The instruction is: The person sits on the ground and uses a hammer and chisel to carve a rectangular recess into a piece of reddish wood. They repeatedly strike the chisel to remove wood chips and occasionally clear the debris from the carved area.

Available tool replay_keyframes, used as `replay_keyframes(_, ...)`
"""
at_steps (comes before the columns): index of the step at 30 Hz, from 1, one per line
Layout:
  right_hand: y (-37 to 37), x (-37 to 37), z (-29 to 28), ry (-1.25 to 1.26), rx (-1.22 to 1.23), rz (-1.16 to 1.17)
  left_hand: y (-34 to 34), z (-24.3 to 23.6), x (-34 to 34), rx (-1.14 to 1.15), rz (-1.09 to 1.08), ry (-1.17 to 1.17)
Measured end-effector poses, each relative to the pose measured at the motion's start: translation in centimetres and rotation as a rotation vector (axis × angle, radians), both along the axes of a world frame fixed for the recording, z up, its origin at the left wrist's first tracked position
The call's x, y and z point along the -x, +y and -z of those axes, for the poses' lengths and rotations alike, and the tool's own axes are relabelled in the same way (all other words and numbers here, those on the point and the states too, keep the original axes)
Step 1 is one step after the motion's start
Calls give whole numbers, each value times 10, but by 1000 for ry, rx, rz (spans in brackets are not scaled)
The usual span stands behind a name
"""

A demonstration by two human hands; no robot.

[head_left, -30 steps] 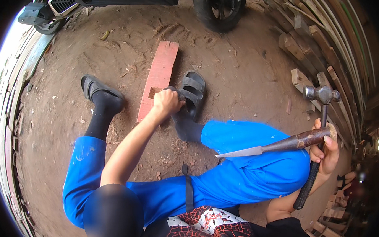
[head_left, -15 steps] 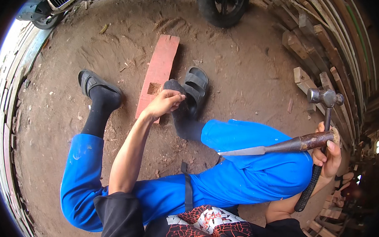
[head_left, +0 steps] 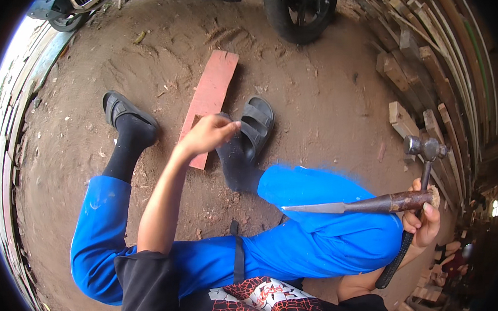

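A red-painted wooden board [head_left: 214, 80] lies on the dirt between my feet. My left hand [head_left: 209, 134] is over its lower part, covering most of a square hole cut in the wood. The fingers of that hand are curled in, thumb side toward my right foot; whatever they pinch, if anything, is hidden. Beside my right knee, my right hand [head_left: 423, 219] grips two tools together. One is a chisel [head_left: 366, 206] with a brown handle, its blade pointing left across my blue trousers. The other is a hammer [head_left: 426, 147], head up, its black grip hanging below my fingers.
My right foot, in a black sock [head_left: 233, 156], is out of its grey sandal [head_left: 257, 126] and against the board's edge. Stacked lumber [head_left: 426, 70] lines the right side. A vehicle's wheel [head_left: 300, 15] stands at the far edge. Wood chips lie on the dirt.
My left hand has shifted a little left and now covers more of the square hole. The right hand keeps both tools in nearly the same pose. The whole view has tilted slightly.
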State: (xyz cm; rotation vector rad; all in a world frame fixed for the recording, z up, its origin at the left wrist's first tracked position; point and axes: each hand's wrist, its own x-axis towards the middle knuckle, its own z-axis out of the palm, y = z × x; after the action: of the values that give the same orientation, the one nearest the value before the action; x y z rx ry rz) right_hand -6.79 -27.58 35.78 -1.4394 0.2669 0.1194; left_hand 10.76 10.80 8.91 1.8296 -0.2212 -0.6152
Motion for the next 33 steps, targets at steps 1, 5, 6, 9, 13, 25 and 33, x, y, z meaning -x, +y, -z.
replay_keyframes(1,1,1,1,-7,-4,43,-11,11,4,-324,9,-59)
replay_keyframes(5,0,-4,11,-21,-56,39,-45,49,37,-761,-52,-266)
replay_keyframes(6,1,-4,11,-27,-36,39,-47,55,34,-767,-94,-298)
replay_keyframes(9,-4,7,9,-70,11,67,-54,21,38,-386,303,-294)
replay_keyframes(13,-5,18,11,-138,-27,114,-50,-87,50,458,582,141)
replay_keyframes(25,5,35,-5,-159,169,165,-53,-69,59,152,267,-283)
replay_keyframes(33,24,40,-22,-71,133,78,-18,-2,33,-600,-270,-157)
